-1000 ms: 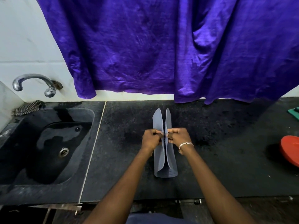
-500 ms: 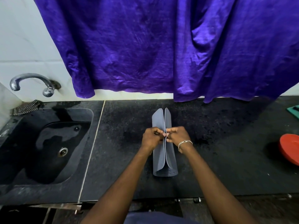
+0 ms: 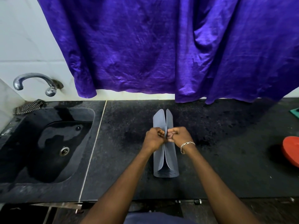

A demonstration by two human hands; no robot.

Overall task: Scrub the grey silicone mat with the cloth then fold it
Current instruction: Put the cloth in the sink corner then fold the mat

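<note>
The grey silicone mat [image 3: 168,160] stands on the black counter [image 3: 226,159] in the middle, bent into a long narrow U with both long edges brought up together. My left hand [image 3: 153,139] pinches the left edge at the mat's middle. My right hand [image 3: 179,136], with a silver bracelet on the wrist, pinches the right edge against it. The two hands touch over the seam. A checked cloth [image 3: 28,106] lies bunched at the back left corner of the sink.
A black sink [image 3: 48,143] with a steel tap [image 3: 35,83] lies to the left. A purple curtain [image 3: 161,46] hangs behind the counter. A red round dish [image 3: 291,152] and a green item [image 3: 295,112] sit at the right edge.
The mat's two raised edges have closed a little tighter together between my hands. Both hands stay at the same spot.
</note>
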